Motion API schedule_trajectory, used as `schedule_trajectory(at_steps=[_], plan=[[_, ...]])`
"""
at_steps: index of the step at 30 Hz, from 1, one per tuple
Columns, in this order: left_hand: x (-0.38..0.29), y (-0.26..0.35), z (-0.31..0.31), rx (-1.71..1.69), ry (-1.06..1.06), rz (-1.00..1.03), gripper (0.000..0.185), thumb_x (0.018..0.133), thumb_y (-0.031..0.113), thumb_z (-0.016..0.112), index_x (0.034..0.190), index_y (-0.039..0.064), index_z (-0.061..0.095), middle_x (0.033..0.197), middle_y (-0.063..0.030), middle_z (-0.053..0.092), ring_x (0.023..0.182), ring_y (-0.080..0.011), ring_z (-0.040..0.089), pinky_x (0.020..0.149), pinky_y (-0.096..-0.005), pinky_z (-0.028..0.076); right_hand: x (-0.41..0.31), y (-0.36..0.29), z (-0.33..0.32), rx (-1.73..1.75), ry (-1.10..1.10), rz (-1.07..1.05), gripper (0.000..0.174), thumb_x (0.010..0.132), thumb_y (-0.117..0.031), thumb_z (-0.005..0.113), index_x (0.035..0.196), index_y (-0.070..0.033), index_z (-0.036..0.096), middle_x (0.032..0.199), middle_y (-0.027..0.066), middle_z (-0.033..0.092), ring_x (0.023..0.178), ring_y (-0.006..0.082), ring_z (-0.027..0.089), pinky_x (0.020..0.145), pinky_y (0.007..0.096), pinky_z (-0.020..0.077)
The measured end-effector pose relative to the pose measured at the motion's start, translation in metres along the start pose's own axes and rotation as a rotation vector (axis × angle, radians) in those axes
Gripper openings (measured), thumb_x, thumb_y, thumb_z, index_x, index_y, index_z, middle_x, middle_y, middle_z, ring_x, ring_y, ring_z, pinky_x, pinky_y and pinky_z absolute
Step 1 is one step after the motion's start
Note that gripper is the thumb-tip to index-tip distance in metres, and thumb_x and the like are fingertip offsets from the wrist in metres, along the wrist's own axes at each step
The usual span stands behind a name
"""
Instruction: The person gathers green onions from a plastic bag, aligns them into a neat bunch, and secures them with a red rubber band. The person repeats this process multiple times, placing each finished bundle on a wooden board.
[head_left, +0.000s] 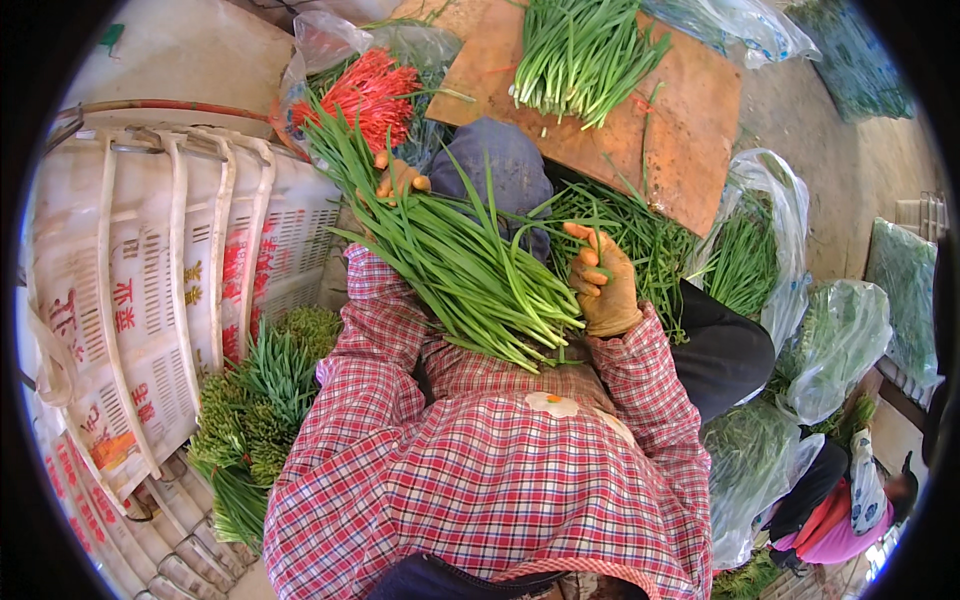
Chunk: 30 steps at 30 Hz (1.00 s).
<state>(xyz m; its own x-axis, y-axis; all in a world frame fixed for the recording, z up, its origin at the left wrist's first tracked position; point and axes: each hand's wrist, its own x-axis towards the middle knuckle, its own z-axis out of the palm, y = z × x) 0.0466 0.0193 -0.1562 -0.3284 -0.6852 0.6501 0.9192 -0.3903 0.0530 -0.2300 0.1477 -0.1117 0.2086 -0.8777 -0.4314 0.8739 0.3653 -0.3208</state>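
Note:
A large bunch of garlic chives (465, 262) slants across my lap, its pale cut ends pointing toward my right side. My left hand (401, 180), in a worn orange-tan glove with bare fingertips, grips the leafy upper part of it. Beside the stem ends is my gloved right hand (604, 281), its fingers curled around a thin green blade. More loose chives (630, 232) lie in a heap beyond that hand. Ahead of me, a wooden board (480, 94) carries another bunch of chives (581, 60) with aligned white ends.
Red ties (375, 97) lie on a plastic bag at the front left. White plastic crates (150, 285) with writing stand at left, beside bundled greens (255, 405). Bagged greens (840, 352) line the right side. Another person (832, 510) sits at the lower right.

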Motion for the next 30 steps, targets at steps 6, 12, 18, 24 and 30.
schedule_trajectory(at_steps=[6, 12, 18, 24, 30], plan=[[0.002, -0.003, 0.001, 0.077, -0.075, 0.058, 0.023, 0.088, 0.025, 0.051, 0.104, 0.009, 0.044, 0.072, 0.0027, 0.054, 0.067, -0.0090, 0.051, 0.079, -0.0305, 0.038, -0.018, -0.022, -0.020, -0.033, 0.070, -0.035, 0.034, 0.094, -0.023, 0.044, 0.112, 0.005, 0.051, 0.060, -0.0040, 0.047, 0.040, 0.0005, 0.029, 0.034, 0.0151, 0.0236], [0.002, -0.006, 0.009, 0.008, -0.061, 0.085, 0.020, 0.088, 0.017, 0.050, 0.106, 0.008, 0.044, 0.075, 0.0012, 0.054, 0.074, -0.0117, 0.053, 0.083, -0.0295, 0.039, -0.065, -0.041, -0.001, -0.679, 0.314, -0.227, 0.025, 0.087, -0.011, 0.054, 0.109, 0.001, 0.057, 0.071, 0.0012, 0.058, 0.048, 0.0035, 0.045, 0.043, 0.0156, 0.0376], [0.008, -0.006, 0.003, -0.020, -0.099, 0.059, 0.029, 0.090, 0.025, 0.050, 0.111, 0.007, 0.044, 0.071, -0.0006, 0.055, 0.071, -0.0132, 0.055, 0.086, -0.0347, 0.038, -0.041, 0.022, 0.032, -1.415, -0.005, -0.226, 0.036, 0.078, 0.006, 0.059, 0.113, -0.001, 0.056, 0.096, 0.0065, 0.062, 0.077, 0.0108, 0.059, 0.066, 0.0219, 0.0491], [-0.004, -0.004, 0.005, 0.021, -0.043, 0.107, 0.027, 0.093, 0.024, 0.044, 0.113, 0.007, 0.042, 0.072, 0.0019, 0.049, 0.072, -0.0127, 0.051, 0.093, -0.0353, 0.037, -0.041, -0.007, 0.008, -0.806, 0.194, -0.196, 0.020, 0.082, -0.004, 0.060, 0.102, -0.002, 0.061, 0.096, 0.0032, 0.062, 0.079, 0.0087, 0.055, 0.072, 0.0219, 0.0450], [-0.015, 0.012, 0.014, 0.146, 0.380, 0.064, 0.028, 0.085, 0.024, 0.057, 0.107, 0.009, 0.048, 0.067, 0.0029, 0.048, 0.064, -0.0114, 0.052, 0.086, -0.0331, 0.040, -0.045, 0.009, -0.001, -0.486, -0.066, 0.115, 0.076, 0.076, -0.012, 0.069, 0.137, -0.002, 0.024, 0.119, 0.0085, 0.050, 0.102, 0.0163, 0.051, 0.085, 0.0270, 0.0434]])
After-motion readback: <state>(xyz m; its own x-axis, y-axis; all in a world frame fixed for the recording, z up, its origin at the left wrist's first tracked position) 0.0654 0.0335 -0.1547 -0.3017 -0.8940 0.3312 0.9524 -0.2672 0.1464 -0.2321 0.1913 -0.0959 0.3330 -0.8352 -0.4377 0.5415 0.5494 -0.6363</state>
